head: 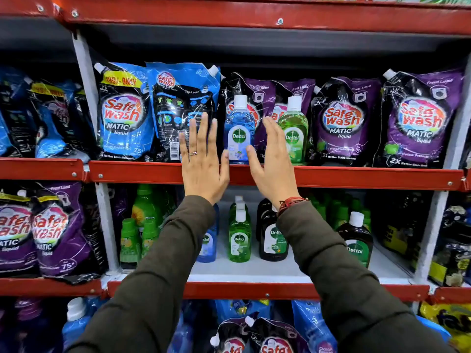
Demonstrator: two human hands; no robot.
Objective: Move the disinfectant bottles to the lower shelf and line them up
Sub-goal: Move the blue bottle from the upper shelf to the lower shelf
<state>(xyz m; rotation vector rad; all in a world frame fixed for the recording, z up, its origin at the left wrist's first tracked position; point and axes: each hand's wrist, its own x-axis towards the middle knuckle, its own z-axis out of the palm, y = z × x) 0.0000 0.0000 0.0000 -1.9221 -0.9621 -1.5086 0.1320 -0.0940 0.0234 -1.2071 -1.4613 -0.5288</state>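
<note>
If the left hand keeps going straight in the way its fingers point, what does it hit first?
Probably the blue Safewash pouch: the left hand is open, fingertips up against its lower front. The blue Dettol bottle stands just right of that line. Depth is hard to judge.

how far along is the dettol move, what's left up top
Done: several Dettol bottles already stand on the lower shelf. In hand: nothing; left hand and right hand are open, flanking the blue Dettol bottle. Left: it and the green Dettol bottle.
</note>
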